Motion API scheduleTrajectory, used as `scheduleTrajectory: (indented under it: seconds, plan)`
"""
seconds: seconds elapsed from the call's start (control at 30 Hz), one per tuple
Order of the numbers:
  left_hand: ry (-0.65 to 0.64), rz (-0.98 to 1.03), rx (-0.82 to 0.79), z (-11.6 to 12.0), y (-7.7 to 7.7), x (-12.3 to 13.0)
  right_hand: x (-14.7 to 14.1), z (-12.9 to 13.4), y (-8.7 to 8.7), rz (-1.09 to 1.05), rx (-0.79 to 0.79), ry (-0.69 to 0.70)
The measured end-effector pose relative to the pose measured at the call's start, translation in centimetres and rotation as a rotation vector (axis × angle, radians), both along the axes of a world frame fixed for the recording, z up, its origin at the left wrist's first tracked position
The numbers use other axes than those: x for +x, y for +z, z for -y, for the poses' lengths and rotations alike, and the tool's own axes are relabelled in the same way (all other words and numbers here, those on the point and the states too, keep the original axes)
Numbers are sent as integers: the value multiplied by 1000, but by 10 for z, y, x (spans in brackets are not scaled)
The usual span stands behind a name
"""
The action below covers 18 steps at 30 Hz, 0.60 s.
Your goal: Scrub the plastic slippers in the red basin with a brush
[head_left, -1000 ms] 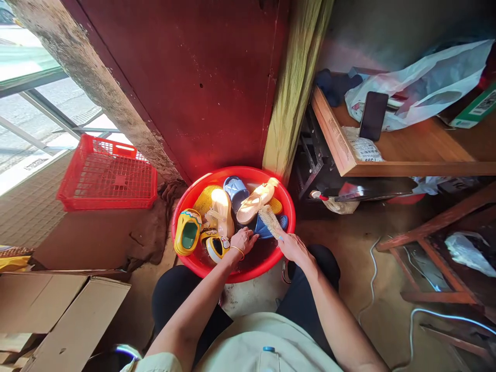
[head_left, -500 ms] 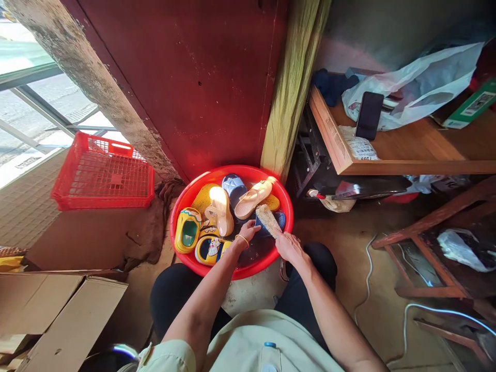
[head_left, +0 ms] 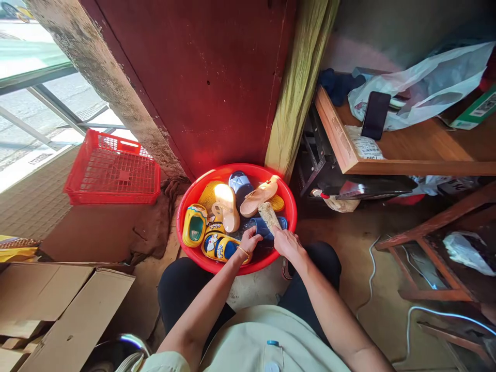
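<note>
The blue slipper (head_left: 261, 227) lies in the red tub (head_left: 248, 167), toward its right side, with the brush (head_left: 268, 214) slanting across it, bristle end pointing away from the person. The left hand (head_left: 250, 241) has its fingers closed on the slipper's left end; the right hand (head_left: 285, 244) has its fingers clamped round the near end of the brush. Close by sit a tan sandal (head_left: 259, 199) and, nearer the left wrist, a yellow sandal (head_left: 219, 248).

The slipper should be light and bendy—rubber or foam, by the look of it—and hardly fragile, but probably slick, as the tub seems to hold dark water. A firm pinch on the end of the sole, thumb against fingers, looks a sound hold. The brush looks stiff and light, best gripped at the bare end, clear of the bristles.
</note>
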State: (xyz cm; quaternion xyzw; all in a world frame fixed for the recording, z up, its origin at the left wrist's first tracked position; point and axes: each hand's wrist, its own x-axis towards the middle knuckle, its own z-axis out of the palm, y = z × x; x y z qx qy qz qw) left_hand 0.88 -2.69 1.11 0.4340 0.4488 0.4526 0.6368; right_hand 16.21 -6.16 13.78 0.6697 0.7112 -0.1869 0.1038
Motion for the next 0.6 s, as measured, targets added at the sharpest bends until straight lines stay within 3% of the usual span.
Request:
scheduleTrajectory:
  seconds: [0.17,0.27,0.4,0.6]
  plan:
    - [126,15,10,2,4,-4,0,-10,-6,-24,93,-55]
    - [207,-34,-26,-2,8,-9,-1,11,-10,-42,124,-17]
    - [190,-93,-68,-5,17,-10,3,51,-3,-37,141,69]
    - [243,175,-53,-20,51,-16,26,86,13,-70,165,125]
